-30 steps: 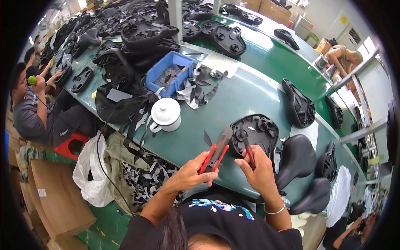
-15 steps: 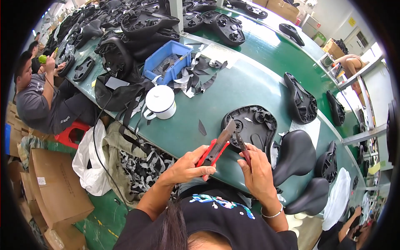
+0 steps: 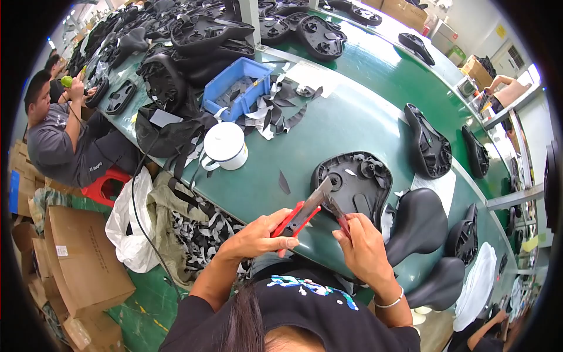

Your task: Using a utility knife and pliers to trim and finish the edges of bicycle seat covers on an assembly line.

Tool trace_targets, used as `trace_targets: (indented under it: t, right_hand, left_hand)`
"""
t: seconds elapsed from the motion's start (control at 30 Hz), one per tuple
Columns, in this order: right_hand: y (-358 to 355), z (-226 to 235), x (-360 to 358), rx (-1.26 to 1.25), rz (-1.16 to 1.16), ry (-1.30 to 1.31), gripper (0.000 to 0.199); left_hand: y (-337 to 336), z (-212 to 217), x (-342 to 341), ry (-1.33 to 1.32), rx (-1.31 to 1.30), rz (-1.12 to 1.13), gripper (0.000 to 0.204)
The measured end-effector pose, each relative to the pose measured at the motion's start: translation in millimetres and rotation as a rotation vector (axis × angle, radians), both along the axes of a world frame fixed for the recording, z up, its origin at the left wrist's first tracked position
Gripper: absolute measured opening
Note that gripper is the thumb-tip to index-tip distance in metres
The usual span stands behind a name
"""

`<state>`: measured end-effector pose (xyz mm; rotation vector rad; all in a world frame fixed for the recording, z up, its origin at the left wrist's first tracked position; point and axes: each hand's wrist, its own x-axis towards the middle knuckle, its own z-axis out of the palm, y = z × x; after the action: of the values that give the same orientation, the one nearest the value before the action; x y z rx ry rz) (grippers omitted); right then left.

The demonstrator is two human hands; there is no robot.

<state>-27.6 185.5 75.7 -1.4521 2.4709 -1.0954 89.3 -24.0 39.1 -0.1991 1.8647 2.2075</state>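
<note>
My left hand [image 3: 262, 236] is closed around a red utility knife [image 3: 299, 216] with its blade slid out, pointing up and away from me. My right hand [image 3: 365, 245] grips a pair of pliers [image 3: 336, 211]; their dark jaws meet the knife blade near its tip. Just beyond both tools a black bicycle saddle [image 3: 375, 198] lies with its ribbed underside up on the green table [image 3: 270, 182]. A finished-looking black saddle [image 3: 417, 223] rests right side up to the right of my right hand. A thin dark scrap [image 3: 284, 183] lies left of the blade.
A white enamel mug [image 3: 225, 146] and a blue bin [image 3: 237, 91] with scraps stand at the left among loose black strips. More saddles [image 3: 430, 144] lie to the right and are heaped far left. A sack of scraps [image 3: 205, 240] sits below the table edge; a co-worker [image 3: 61, 135] sits at far left.
The pliers have turned left, and their jaws have come up against the knife blade. The knife is tilted slightly differently in my left hand. The whole view has shifted a little.
</note>
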Motion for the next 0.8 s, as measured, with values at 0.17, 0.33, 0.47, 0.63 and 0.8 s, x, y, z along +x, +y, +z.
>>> trace_targets:
  t: [0.17,0.33,0.47,0.63,0.8]
  right_hand:
    - [-11,-5,-3,0.138,0.034,-0.039,0.021]
    - [-33,-17,-15,0.175,0.152,-0.963,0.024]
    - [-74,-24,-21,-0.152,0.250,-1.840,0.020]
    - [-189,-7,-87,0.044,0.236,-0.729,0.033]
    - [-264,-42,-148,0.268,0.119,-0.051,0.042]
  left_hand:
    - [-11,-5,2,-0.011,-0.009,0.001,0.052]
    - [-41,-25,10,-0.077,0.164,-0.052,0.052]
    - [-63,-31,22,0.000,0.287,0.042,0.051]
    - [-67,-13,21,0.200,0.386,0.135,0.053]
    - [-50,-16,4,0.171,0.460,0.119,0.044]
